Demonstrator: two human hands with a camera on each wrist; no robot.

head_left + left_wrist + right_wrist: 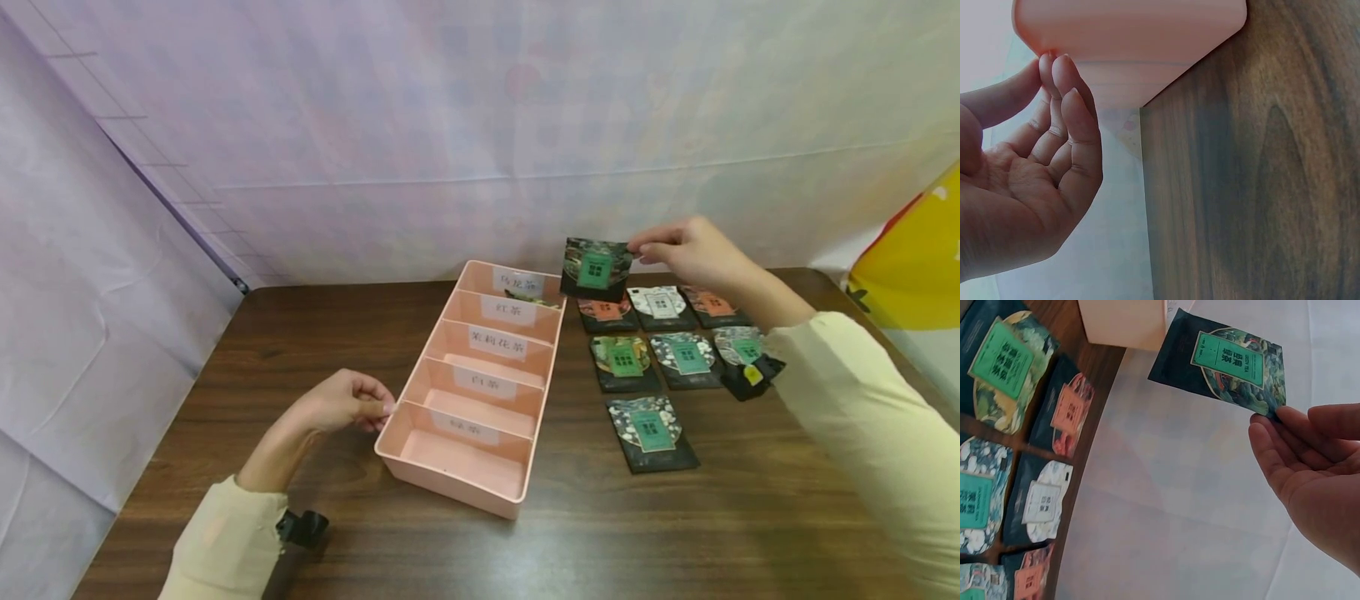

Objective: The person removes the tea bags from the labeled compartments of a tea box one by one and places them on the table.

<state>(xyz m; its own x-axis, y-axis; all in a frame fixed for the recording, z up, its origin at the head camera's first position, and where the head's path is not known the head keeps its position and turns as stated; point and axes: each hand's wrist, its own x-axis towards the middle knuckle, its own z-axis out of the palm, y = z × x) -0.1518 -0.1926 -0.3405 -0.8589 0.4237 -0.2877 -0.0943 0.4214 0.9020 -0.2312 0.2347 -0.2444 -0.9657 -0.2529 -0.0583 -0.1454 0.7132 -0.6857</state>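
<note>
My right hand [693, 250] pinches a dark tea sachet [596, 268] by its edge, thumb and fingertips together. It is held up beside the far end of a pink divided box [448, 487]; its green label reads GREEN TEA in the right wrist view, where the sachet [1229, 362] shows whole. At the box's left side my left hand [337, 404] pinches the rim near the front compartments. In the left wrist view the thumb and fingertips of the left hand [1041, 150] meet at the pink wall [1135, 37]. A sachet [532, 298] lies in the farthest compartment.
Right of the box, several tea sachets lie in rows on the brown wooden table [300, 342], with green, red or white labels; one sachet [651, 433] lies nearest. Box dividers bear paper labels [497, 343]. Pale cloth [420, 125] hangs behind; something yellow [915, 267] is at the right.
</note>
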